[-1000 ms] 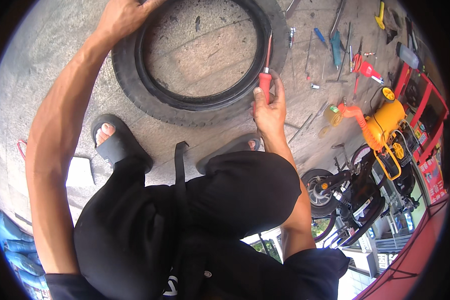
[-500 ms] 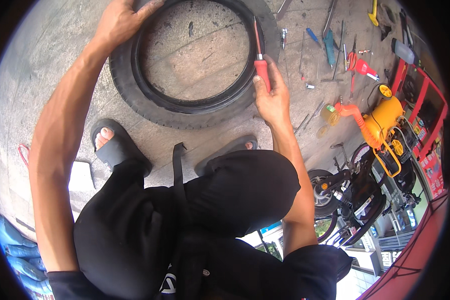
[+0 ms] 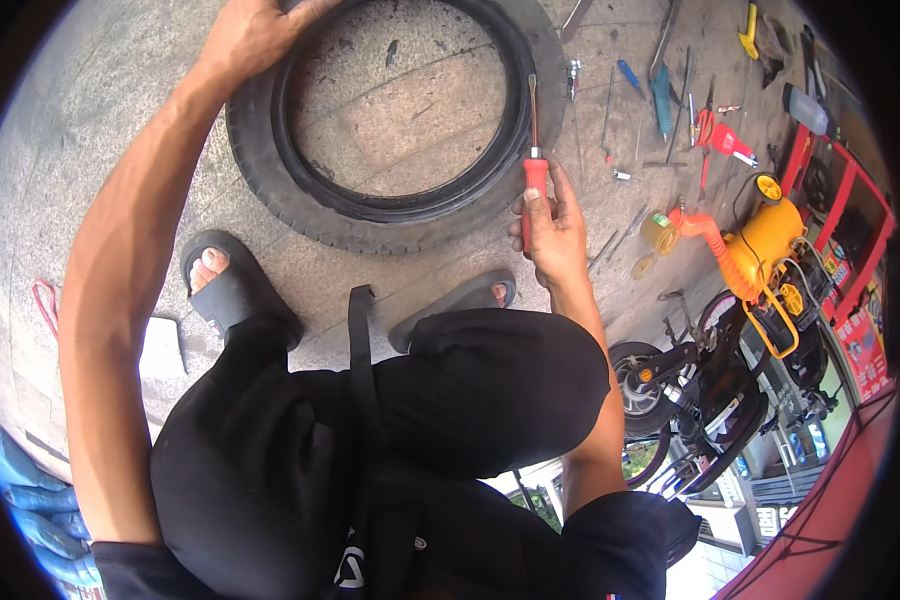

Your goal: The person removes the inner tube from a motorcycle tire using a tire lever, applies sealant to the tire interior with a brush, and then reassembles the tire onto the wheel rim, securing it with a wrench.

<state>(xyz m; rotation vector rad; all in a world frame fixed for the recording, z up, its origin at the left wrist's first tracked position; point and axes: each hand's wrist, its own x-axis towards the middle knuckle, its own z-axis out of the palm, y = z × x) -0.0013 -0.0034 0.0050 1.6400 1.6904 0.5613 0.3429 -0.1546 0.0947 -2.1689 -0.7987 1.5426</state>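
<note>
A black rubber tire with no wheel in it lies flat on the stone floor before my feet. At its far left edge my left hand grips it, the thumb lying over the sidewall; the upper frame edge cuts off the other fingers. My right hand is closed round the red handle of a screwdriver. Its metal shaft points away from me, over the tire's right side, and the flat tip appears close to the inner rim. Whether the tip touches the rubber, I cannot tell.
Right of the tire lie a blue screwdriver, red-handled scissors, a teal-handled tool and several metal tools. Farther right stand a yellow air compressor with an orange hose and a parked two-wheeler. My sandals are near the tire.
My right hand has drawn back toward me and slightly right with the screwdriver, its fingers regripping the handle. The tire sits slightly farther right in view; my left hand stays at its edge.
</note>
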